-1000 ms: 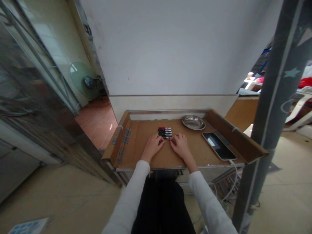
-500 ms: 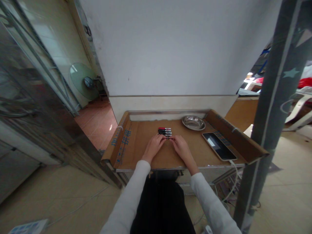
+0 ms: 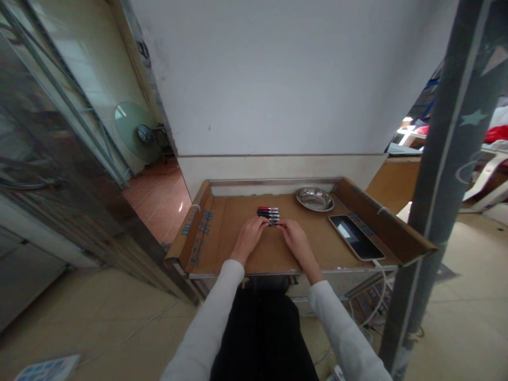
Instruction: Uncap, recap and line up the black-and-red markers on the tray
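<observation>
Several marker pens (image 3: 268,213) lie side by side in a row on the cardboard-covered table (image 3: 226,238); the farthest one is red, the others dark. At the near side of the row, my left hand (image 3: 251,235) pinches the left end of a dark marker (image 3: 273,223). Its right end is between the fingertips of my right hand (image 3: 294,236). Both hands rest low over the cardboard, and my fingers hide the marker's ends.
A round steel dish (image 3: 315,199) stands at the back right. A phone (image 3: 356,237) lies to the right, with a white cable (image 3: 381,296) hanging over the front edge. Raised cardboard sides bound the table at left and right. A dark post (image 3: 432,201) rises at the right.
Almost nothing differs. Both hands keep their place at the near marker, with only a very slight shift of the fingers.
</observation>
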A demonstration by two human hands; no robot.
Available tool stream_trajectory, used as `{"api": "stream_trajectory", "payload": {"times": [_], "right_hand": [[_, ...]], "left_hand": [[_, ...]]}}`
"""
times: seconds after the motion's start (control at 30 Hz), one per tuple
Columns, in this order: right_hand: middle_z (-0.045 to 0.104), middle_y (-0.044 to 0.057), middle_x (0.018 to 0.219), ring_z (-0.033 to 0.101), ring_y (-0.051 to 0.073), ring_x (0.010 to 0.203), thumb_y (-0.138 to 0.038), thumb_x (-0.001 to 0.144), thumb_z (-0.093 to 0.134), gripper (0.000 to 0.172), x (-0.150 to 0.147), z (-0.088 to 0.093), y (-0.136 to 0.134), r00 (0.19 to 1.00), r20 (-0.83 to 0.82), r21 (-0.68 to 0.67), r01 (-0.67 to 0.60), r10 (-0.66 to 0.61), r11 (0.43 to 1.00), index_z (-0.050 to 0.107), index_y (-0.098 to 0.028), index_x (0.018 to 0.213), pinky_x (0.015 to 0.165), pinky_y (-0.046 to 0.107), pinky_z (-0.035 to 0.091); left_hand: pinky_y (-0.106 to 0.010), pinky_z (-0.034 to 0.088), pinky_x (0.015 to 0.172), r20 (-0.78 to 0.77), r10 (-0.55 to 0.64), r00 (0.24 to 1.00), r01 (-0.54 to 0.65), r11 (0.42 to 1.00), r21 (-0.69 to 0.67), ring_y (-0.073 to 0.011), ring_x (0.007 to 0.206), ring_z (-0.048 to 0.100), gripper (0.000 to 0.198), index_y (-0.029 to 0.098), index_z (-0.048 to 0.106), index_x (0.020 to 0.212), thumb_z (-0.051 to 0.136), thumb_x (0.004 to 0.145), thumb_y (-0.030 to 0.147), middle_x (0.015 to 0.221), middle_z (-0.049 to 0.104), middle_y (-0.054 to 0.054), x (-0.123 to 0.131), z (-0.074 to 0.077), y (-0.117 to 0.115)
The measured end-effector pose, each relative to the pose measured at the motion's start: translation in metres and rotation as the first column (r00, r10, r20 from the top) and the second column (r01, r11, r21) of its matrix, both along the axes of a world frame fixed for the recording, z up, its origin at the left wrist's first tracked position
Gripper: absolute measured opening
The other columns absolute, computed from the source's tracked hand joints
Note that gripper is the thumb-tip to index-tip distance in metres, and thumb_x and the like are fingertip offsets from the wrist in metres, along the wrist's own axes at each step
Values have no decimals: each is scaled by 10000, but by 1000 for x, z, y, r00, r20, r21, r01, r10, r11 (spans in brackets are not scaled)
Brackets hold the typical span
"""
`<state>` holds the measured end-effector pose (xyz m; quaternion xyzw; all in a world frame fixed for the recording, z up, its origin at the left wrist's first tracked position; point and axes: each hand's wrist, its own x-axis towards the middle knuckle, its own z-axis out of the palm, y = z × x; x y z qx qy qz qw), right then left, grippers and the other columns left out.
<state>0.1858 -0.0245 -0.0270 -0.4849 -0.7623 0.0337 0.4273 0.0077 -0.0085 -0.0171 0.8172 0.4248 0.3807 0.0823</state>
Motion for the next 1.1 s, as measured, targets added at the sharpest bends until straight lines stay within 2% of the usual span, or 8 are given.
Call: {"api": "stream_trajectory", "payload": {"times": [0.3,0.43,0.53,0.67,0.83,0.97,1.1], "right_hand": [[641,61,900,571,202,862,-244,889,432,184,-1,4,-4,997,73,-17,-28,29,999,600,-208,955,778,320,450],[648,57,892,558,206,843,-255,888,440,186,-1,5,-3,990,139,5,-19,18,1000,610,-216,954,775,322,433],[649,67,875,547,214,826,-256,895,423,207,-1,4,-2,978,190,27,81,-84,996,618,-206,941,769,328,410],[647,84,868,535,218,816,-247,903,399,229,1,3,-3,941,193,59,272,-279,960,616,-180,932,749,325,372],[646,100,859,531,224,808,-239,902,400,221,3,0,-5,881,209,32,428,-425,903,609,-168,904,721,322,336],[639,102,853,523,222,802,-217,893,404,204,3,-4,-4,860,239,0,465,-451,886,602,-170,888,717,321,321],[635,87,845,524,220,806,-209,887,408,192,2,-3,-4,886,267,30,386,-379,922,599,-182,885,715,318,326]], "left_hand": [[-323,452,856,-85,-78,993,77,997,-9,-176,922,584,123,216,574,949,472,894,257,951,637,-35,3,-1,0],[-339,431,875,-116,-49,992,49,999,-6,-184,948,579,144,214,567,967,450,902,269,969,640,-42,5,0,0],[-355,392,914,-128,-14,992,14,1000,-3,-185,1034,552,193,221,550,1053,432,904,255,1054,629,-49,6,1,0],[-367,329,957,-180,-27,983,25,1000,-11,-183,1153,482,278,235,529,1148,465,879,214,1173,591,-53,7,1,1],[-373,318,932,-217,-39,975,36,999,-17,-197,1099,478,272,240,568,1114,531,856,318,1086,612,-43,6,-2,4],[-359,331,886,-240,-34,970,27,999,-36,-199,1017,480,204,243,638,975,552,841,371,977,607,-36,6,-3,4],[-350,321,882,-200,1,980,-5,1000,-22,-188,1007,486,178,226,625,959,515,870,334,983,619,-32,5,-2,4]]}}
